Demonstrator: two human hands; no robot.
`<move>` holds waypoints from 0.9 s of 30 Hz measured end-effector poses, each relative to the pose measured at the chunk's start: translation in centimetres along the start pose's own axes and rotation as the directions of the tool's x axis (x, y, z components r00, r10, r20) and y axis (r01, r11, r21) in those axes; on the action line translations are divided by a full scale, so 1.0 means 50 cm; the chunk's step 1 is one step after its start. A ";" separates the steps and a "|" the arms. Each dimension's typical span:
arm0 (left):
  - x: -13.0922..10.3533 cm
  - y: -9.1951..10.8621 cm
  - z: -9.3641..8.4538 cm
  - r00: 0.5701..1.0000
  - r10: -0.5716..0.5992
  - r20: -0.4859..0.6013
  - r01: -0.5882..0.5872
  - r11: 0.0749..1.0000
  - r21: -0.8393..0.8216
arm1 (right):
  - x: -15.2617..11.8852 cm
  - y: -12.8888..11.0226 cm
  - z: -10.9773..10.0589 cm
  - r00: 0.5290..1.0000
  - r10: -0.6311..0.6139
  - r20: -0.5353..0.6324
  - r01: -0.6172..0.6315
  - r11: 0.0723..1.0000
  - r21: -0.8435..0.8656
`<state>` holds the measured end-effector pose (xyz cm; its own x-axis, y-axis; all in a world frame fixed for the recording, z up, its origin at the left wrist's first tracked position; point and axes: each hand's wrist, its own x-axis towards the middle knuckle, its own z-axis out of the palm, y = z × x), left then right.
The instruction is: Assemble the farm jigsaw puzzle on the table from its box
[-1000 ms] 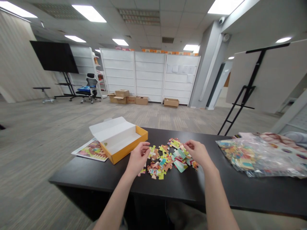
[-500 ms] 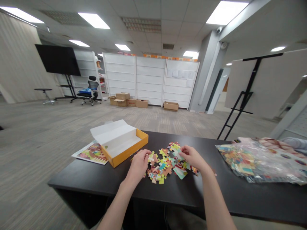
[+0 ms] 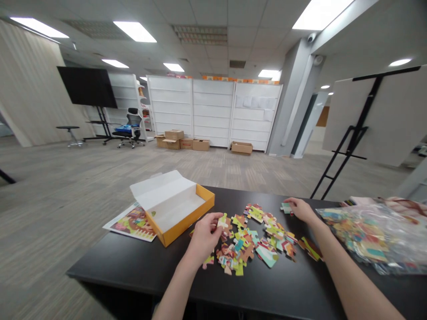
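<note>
Here's the left hand (image 3: pixel 206 234), just beside the near-right side of the open yellow box (image 3: pixel 190 220), fingers curled in, thumb and fingertips pinched on a green-and-white piece (image 3: pixel 223 220). And the right hand (image 3: pixel 301 210), well out to the box's right, has its fingertips closed on a mint-green piece (image 3: pixel 286 207) low over the bench (image 3: pixel 147 258), apart from the rest! The jumbled puzzle pieces (image 3: pixel 236 251) lie right of the box and nearer the person, overlapping in places. For tidy handling, I'd say: grip these thin pieces by their edges, press lightly to spare the tabs, and lay each one flat, with a clear gap from the jumble. Mind the right forearm too; a brown-and-green piece (image 3: pixel 310 248) sits right beside it, easily nudged.
</note>
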<state>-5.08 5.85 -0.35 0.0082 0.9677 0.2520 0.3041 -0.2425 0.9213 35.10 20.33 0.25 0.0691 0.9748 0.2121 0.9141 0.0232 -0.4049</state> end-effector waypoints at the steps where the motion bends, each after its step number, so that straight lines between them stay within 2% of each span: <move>1: 0.003 0.000 0.001 0.999 -0.024 0.022 0.025 0.996 -0.081 | 0.002 0.012 0.005 1.000 -0.005 -0.020 0.005 1.000 -0.017; 4: 0.011 0.006 0.002 0.995 -0.067 0.071 0.084 0.960 -0.269 | 0.000 0.042 0.016 0.997 -0.038 -0.072 0.030 0.994 -0.102; 9: 0.019 0.029 0.006 0.995 -0.099 0.031 0.102 0.894 -0.437 | -0.009 0.060 0.034 0.987 -0.148 0.056 0.154 0.980 -0.129; 11: 0.020 0.037 0.011 0.994 -0.108 0.009 0.099 0.873 -0.478 | -0.012 0.056 0.041 0.984 -0.165 0.070 0.173 0.975 -0.138; 16: 0.034 0.051 0.024 0.996 -0.085 0.022 0.085 0.875 -0.477 | -0.023 0.042 0.057 0.991 -0.135 0.008 0.134 0.970 -0.201; 20: 0.079 0.067 0.041 0.996 -0.066 0.066 0.088 0.905 -0.416 | -0.030 0.023 0.051 0.992 -0.085 -0.093 0.061 0.969 -0.238; 22: 0.104 0.075 0.055 0.993 -0.061 0.098 0.095 0.913 -0.396 | -0.033 -0.002 0.032 0.978 -0.081 -0.194 0.046 0.983 -0.180; 24: 0.123 0.078 0.066 0.991 -0.047 0.127 0.093 0.916 -0.389 | -0.042 -0.041 0.004 0.964 -0.106 -0.244 0.111 0.994 0.006; 25: 0.128 0.078 0.070 0.989 -0.040 0.139 0.091 0.917 -0.388 | -0.050 -0.065 -0.010 0.968 -0.116 -0.222 0.149 0.979 0.138; 27: 0.131 0.076 0.073 0.988 -0.038 0.150 0.093 0.918 -0.386 | -0.075 -0.119 -0.034 0.975 -0.200 -0.100 0.223 0.902 0.371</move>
<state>-0.40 11.53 3.73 0.1394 0.9755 0.1699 -0.0876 -0.1588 0.9834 30.07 16.16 3.37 -0.0758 0.9234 0.3763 0.6915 0.3206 -0.6474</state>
